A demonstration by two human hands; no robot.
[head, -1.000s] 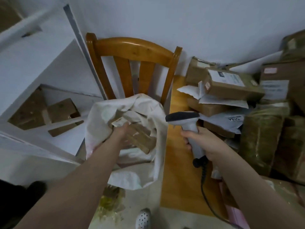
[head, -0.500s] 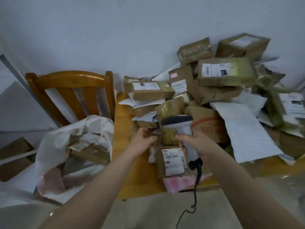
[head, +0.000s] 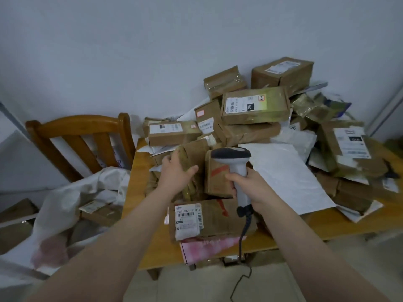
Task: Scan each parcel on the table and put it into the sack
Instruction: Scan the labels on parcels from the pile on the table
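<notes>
A heap of brown cardboard parcels and white mailers covers the wooden table (head: 139, 205). My left hand (head: 175, 173) grips a tape-wrapped brown parcel (head: 192, 153) at the heap's near left. My right hand (head: 246, 186) holds the handle of a grey-and-white barcode scanner (head: 234, 162), its head over a brown box with a red stripe (head: 216, 177). Another box with a white label (head: 196, 219) lies at the table's front edge. The white sack (head: 72, 197) sits open on the chair at left, with parcels inside.
A wooden chair (head: 76, 136) stands left of the table under the sack. The scanner cable (head: 242, 258) hangs off the table's front edge to the floor. A pink packet (head: 209, 247) pokes out under the labelled box. A white wall is behind.
My left hand left the sack, crossed to the table and took hold of the tape-wrapped parcel. My view swung right from the chair to the heap. The scanner stayed in my right hand.
</notes>
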